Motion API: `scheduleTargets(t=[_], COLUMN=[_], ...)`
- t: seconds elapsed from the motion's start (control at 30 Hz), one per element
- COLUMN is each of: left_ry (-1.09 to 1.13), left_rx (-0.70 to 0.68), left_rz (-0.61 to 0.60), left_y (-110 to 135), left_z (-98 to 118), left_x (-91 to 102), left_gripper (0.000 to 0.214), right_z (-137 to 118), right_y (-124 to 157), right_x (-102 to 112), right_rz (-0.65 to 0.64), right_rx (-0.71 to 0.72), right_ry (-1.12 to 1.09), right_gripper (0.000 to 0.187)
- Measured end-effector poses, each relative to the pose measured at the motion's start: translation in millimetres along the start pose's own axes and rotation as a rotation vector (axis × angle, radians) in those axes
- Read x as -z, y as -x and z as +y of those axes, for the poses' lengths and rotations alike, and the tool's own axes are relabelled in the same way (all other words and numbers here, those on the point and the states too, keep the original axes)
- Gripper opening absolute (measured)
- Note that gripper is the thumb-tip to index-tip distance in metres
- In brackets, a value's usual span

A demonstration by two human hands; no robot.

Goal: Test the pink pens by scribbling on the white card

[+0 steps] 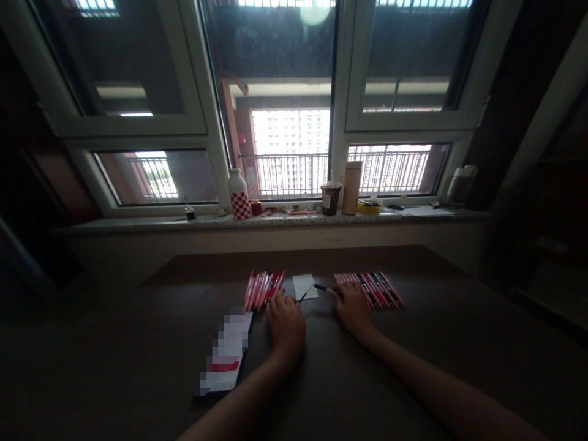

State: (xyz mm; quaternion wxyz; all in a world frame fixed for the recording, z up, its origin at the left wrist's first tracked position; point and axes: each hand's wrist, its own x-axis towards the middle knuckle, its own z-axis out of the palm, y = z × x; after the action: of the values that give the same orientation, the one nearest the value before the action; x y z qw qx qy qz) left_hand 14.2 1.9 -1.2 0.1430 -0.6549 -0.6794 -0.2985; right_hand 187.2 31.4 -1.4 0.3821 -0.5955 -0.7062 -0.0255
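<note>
On the dark table, my left hand (pixel 285 321) is curled shut on a thin pen (pixel 305 293) whose tip reaches a small white paper slip (pixel 304 285). My right hand (pixel 353 308) is closed on a dark pen part (pixel 323 288) that sticks out to its left. A row of red and white pens (pixel 263 288) lies just left of my left hand. Another row of red and pink pens (pixel 374 288) lies beside my right hand, touching its far side.
A white and red flat package (pixel 226 361) lies near my left forearm. The windowsill (pixel 138 225) behind the table carries a checkered bottle (pixel 239 195), a cup (pixel 330 198), a tall tumbler (pixel 351 187), a yellow tape roll (pixel 368 207) and a kettle (pixel 462 182).
</note>
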Motion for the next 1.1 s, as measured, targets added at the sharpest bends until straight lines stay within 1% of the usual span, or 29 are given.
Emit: scheduleTargets(t=[0.37, 0.77, 1.1], left_ry=[0.023, -0.014, 0.008], left_rx=[0.001, 0.000, 0.034], left_rz=[-0.021, -0.028, -0.053], left_y=[0.0, 0.0, -2.5], left_z=[0.2, -2.5, -4.2], left_x=[0.4, -2.9, -4.0], left_gripper=[0.022, 0.023, 0.025], right_z=[1.6, 2.9, 3.2], right_y=[-1.2, -0.4, -0.2], right_x=[-0.5, -1.2, 3.0], right_rz=[-0.007, 0.019, 0.030], right_rx=[-0.020, -0.038, -0.081], right_ry=[0.012, 0.036, 0.084], right_gripper=[0.016, 0.016, 0.023])
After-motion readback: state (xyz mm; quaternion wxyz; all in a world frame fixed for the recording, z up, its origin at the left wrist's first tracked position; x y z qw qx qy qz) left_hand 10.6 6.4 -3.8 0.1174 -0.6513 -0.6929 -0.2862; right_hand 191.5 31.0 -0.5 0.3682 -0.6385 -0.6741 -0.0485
